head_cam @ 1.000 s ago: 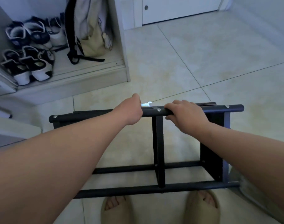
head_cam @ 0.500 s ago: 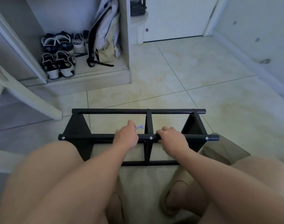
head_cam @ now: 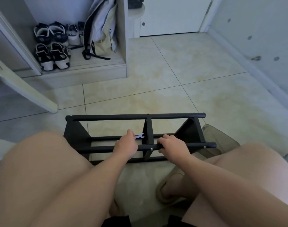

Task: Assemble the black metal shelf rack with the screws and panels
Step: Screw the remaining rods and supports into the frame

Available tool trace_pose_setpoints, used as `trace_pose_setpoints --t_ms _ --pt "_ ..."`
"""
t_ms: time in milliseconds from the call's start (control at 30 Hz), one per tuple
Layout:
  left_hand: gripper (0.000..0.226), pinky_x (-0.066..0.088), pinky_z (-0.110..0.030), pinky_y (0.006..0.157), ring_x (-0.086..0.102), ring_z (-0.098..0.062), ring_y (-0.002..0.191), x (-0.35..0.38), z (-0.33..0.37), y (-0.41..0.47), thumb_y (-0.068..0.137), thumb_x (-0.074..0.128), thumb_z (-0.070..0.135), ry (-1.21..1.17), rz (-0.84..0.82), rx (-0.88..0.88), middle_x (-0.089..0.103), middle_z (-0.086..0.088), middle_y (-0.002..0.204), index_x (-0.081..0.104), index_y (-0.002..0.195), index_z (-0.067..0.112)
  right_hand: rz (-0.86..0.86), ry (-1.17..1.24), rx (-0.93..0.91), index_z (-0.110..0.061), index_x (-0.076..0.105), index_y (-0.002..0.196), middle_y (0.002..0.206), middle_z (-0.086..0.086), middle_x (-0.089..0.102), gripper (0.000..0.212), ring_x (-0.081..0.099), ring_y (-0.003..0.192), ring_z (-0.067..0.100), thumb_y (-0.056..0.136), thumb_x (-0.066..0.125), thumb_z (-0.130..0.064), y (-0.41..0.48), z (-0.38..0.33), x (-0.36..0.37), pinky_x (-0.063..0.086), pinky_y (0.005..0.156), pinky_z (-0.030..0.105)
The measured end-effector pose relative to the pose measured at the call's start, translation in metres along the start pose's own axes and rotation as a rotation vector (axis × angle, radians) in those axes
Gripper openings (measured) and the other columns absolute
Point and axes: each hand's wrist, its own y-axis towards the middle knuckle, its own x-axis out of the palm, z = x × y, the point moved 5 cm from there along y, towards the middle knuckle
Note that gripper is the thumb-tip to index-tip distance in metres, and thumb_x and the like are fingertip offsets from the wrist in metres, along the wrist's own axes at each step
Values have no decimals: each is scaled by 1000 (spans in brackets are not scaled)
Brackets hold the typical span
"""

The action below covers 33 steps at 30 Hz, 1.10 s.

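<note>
rack (head_cam: pixel 172 115): black, standing on the floor (head_cam: pixel 205 71) by the knees
left hand (head_cam: pixel 126 145): fingers curled at the near bar, pinching a small wrench (head_cam: pixel 140 136)
right hand (head_cam: pixel 173 145): fingers curled round the near bar

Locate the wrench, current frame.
Head view, centre: the small silver wrench sticks out of the left hand, just left of the rack's centre upright; the right hand grips the near bar.
</note>
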Motion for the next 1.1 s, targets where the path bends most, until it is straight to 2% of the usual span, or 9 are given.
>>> trace_pose_setpoints --t_ms 167,300,433,500,567,633,767,933,1100 --pt "9 33 -37 64 51 -23 76 -2 -4 -2 104 33 22 -31 9 -11 51 4 80 39 98 21 -22 -2 -13 -22 59 126 121 -2 56 29 51 115 23 99 61 -33 0 0 2 48 87 37" --pt "7 38 -35 63 56 -26 85 -3 -8 2 103 37 23 -69 -59 -27 55 0 91 44 101 21 10 115 -86 -25 44 148 142 -2 47 66 41 133 24 91 69 -47 9 -4 -7 39 108 39" --pt "10 40 -33 65 55 -20 83 -5 -9 14 100 41 23 -68 -149 -30 57 2 92 51 100 20 101 99 -201 -27 12 162 168 -1 13 108 7 155 24 81 71 -66 23 -12 -21 13 123 41" --pt "12 41 -32 62 57 -17 81 -8 -9 21 99 43 22 -57 -198 -21 62 1 93 54 95 21 69 -2 -220 -29 -6 162 171 -2 -8 124 -11 157 24 75 65 -80 34 -10 -19 1 124 44" --pt "14 48 -34 70 62 -21 87 -12 -8 28 98 45 20 -84 -223 -12 67 -1 95 56 90 22 21 -99 -244 -32 -20 159 168 -2 -25 133 -22 155 25 68 58 -90 45 -6 -14 -7 124 49" --pt "18 48 -34 72 63 -23 87 -20 -6 34 96 49 18 -97 -217 5 67 0 89 58 82 23 -13 -145 -271 -35 -26 156 164 -2 -34 134 -27 153 27 65 52 -96 52 -4 -8 -10 123 54" --pt "28 38 -25 65 55 -16 74 -34 4 42 93 59 15 -77 -248 61 58 12 71 59 67 28 -61 -123 -290 -40 -22 157 160 -5 -40 127 -31 151 27 65 41 -100 64 -1 5 -10 123 58" --pt "13 39 -18 58 57 -7 67 -44 1 45 91 65 18 -7 -358 119 63 14 70 75 84 23 -27 -103 -321 -35 -24 157 161 -3 -41 126 -37 149 22 65 27 -103 67 7 18 -12 123 57" --pt "9 43 -20 55 60 -11 61 -44 -3 45 88 68 16 -98 -390 58 73 -1 76 76 84 19 10 -126 -337 -32 -23 158 163 5 -36 126 -35 150 26 67 24 -105 66 16 20 -15 121 58"
